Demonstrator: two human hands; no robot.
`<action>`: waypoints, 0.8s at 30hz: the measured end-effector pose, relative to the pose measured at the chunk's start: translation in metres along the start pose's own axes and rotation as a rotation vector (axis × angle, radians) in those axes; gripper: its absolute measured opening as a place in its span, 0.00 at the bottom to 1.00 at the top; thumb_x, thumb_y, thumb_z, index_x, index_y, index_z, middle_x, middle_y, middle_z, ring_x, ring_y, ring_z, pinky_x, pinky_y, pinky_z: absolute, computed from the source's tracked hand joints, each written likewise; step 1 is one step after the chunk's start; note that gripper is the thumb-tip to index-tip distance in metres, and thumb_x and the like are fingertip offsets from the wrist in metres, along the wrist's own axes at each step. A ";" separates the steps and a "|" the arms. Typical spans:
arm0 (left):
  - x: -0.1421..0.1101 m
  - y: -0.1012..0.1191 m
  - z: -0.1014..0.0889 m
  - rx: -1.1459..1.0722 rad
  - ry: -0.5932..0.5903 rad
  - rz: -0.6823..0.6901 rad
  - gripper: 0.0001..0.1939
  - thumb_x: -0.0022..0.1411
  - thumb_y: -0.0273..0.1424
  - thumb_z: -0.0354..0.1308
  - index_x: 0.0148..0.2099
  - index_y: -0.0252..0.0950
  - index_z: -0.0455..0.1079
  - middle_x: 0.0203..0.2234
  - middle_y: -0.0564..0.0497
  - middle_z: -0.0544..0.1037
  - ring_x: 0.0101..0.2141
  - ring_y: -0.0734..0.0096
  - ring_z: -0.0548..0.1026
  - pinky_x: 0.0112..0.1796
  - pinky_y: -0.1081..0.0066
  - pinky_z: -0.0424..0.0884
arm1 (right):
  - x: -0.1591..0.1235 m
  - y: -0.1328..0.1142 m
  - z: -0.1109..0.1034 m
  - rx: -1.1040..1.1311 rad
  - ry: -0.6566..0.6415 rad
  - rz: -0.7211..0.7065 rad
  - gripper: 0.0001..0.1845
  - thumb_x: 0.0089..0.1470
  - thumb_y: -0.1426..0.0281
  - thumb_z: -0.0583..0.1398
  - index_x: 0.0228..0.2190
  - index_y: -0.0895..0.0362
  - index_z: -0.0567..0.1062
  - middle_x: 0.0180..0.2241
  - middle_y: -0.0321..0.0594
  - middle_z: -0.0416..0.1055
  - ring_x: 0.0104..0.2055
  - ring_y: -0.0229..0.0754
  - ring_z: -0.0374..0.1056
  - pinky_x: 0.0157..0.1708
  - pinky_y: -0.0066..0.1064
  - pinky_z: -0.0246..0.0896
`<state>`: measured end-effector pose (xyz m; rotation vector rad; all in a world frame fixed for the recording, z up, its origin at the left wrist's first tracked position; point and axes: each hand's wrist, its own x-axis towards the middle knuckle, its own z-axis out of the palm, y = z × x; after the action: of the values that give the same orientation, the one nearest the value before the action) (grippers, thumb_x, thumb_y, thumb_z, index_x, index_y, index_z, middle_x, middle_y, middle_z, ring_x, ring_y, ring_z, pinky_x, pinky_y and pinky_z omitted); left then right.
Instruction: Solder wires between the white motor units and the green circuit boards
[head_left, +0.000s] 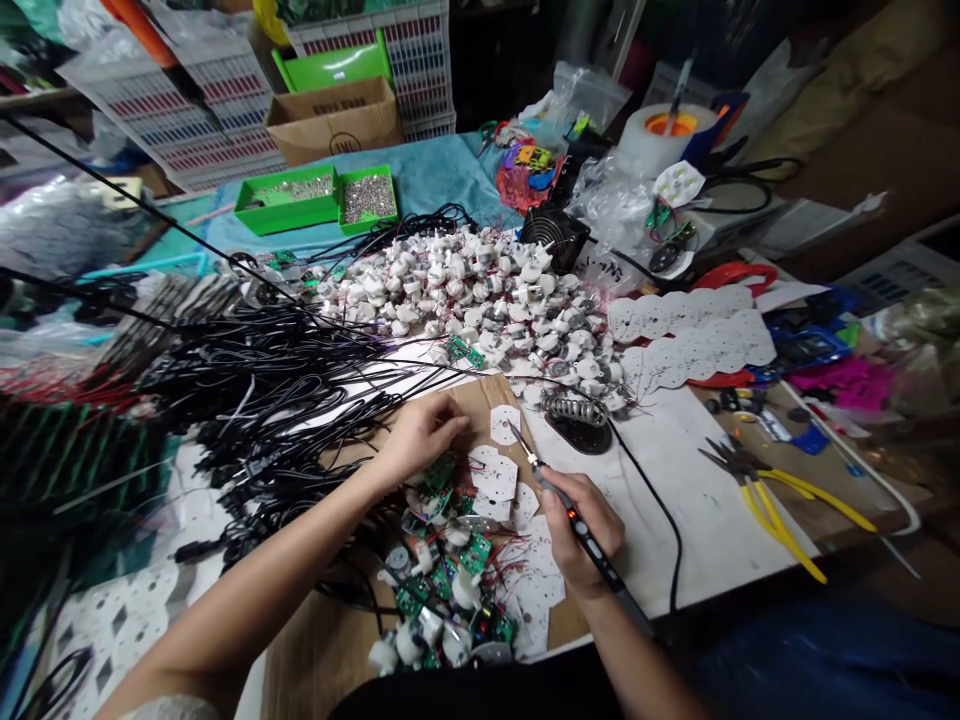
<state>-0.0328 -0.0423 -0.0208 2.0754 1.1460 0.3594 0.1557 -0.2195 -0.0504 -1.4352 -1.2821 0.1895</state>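
My right hand (583,525) is wrapped round a soldering iron (566,508) with a lit red display. The iron's tip is at a small white octagonal board (504,424) lying on the cardboard (480,395); whether it touches cannot be made out. Left of that board, my left hand (424,432) is closed with its fingers curled; what they may hold is hidden. Below the hands lie more white boards (493,480), with green circuit boards (474,552), red wires and white motor-like parts (465,590) heaped together.
Black cables (277,400) pile up at left. Behind is a large heap of white parts (450,285) and green trays (367,200). A coiled iron stand (574,412), scalloped white board panels (697,350) and yellow-handled pliers (772,515) lie right. The iron's cord (664,495) crosses the table.
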 end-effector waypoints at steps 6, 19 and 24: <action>0.046 -0.006 -0.029 0.492 0.139 -0.119 0.07 0.64 0.29 0.58 0.38 0.34 0.78 0.35 0.45 0.80 0.38 0.62 0.76 0.40 0.68 0.69 | 0.001 0.000 0.000 0.012 -0.009 -0.016 0.13 0.62 0.78 0.59 0.46 0.55 0.78 0.35 0.40 0.78 0.34 0.41 0.75 0.34 0.32 0.73; 0.061 -0.009 -0.017 0.462 0.156 -0.048 0.06 0.61 0.28 0.59 0.34 0.34 0.77 0.36 0.43 0.72 0.43 0.57 0.72 0.45 0.63 0.68 | -0.001 0.003 0.000 0.036 -0.012 0.011 0.14 0.62 0.78 0.59 0.47 0.55 0.78 0.35 0.41 0.77 0.35 0.42 0.75 0.35 0.33 0.72; 0.035 -0.005 -0.040 -0.031 -0.032 -0.050 0.16 0.66 0.42 0.56 0.34 0.34 0.73 0.28 0.52 0.70 0.29 0.71 0.68 0.32 0.71 0.65 | 0.000 0.003 -0.001 0.039 0.014 0.005 0.14 0.62 0.78 0.58 0.47 0.55 0.78 0.36 0.41 0.77 0.36 0.41 0.75 0.35 0.32 0.72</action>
<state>-0.0376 0.0067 0.0004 2.0152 1.1640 0.3163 0.1583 -0.2193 -0.0519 -1.4042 -1.2568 0.2062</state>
